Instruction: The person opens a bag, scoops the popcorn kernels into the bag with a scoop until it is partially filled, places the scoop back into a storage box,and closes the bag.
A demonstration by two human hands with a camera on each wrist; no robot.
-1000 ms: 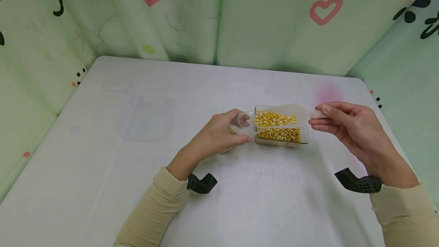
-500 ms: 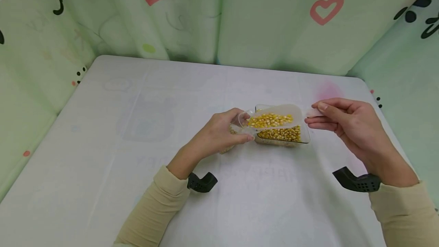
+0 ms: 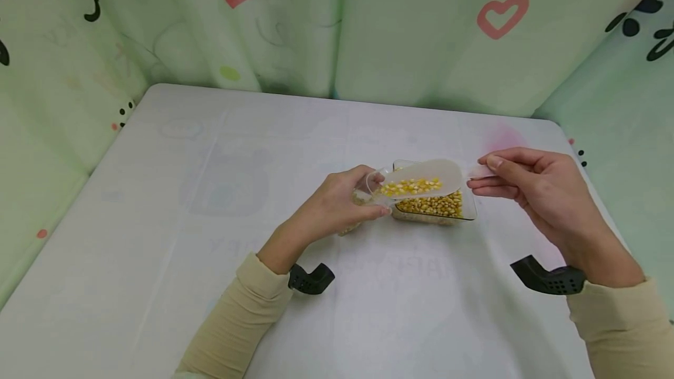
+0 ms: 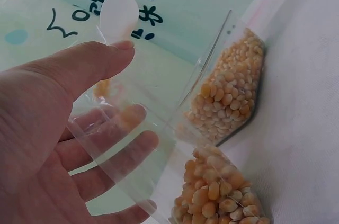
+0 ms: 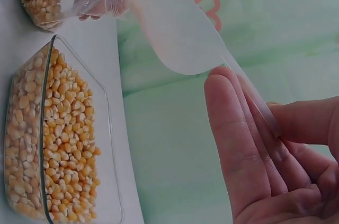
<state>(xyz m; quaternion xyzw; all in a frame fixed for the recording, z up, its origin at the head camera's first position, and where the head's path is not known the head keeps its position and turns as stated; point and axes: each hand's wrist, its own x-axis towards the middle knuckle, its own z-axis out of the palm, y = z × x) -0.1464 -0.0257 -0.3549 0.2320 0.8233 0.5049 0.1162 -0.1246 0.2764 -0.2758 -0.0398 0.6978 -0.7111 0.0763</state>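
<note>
My right hand (image 3: 542,192) pinches the handle of a translucent white scoop (image 3: 447,175) between thumb and fingers. Yellow corn kernels (image 3: 413,187) lie in the scoop, whose front end reaches into the mouth of a clear plastic bag (image 5: 69,9). With thumb and fingers spread around that mouth, my left hand (image 3: 339,199) holds the bag. More kernels (image 4: 212,192) fill the bag's lower part, as the left wrist view shows. Below and behind the scoop, a rectangular glass container (image 5: 46,97) of corn kernels (image 5: 69,139) stands on the table.
The white table (image 3: 253,203) extends widely to the left and in front of the container. Green printed curtains (image 3: 411,45) close off its back and sides. Both wrists carry black mounts (image 3: 310,279).
The scoop has shifted slightly left, further into the bag's mouth, and tipped toward it. Fewer kernels lie in it now. My right hand has risen a little; my left hand stays almost still.
</note>
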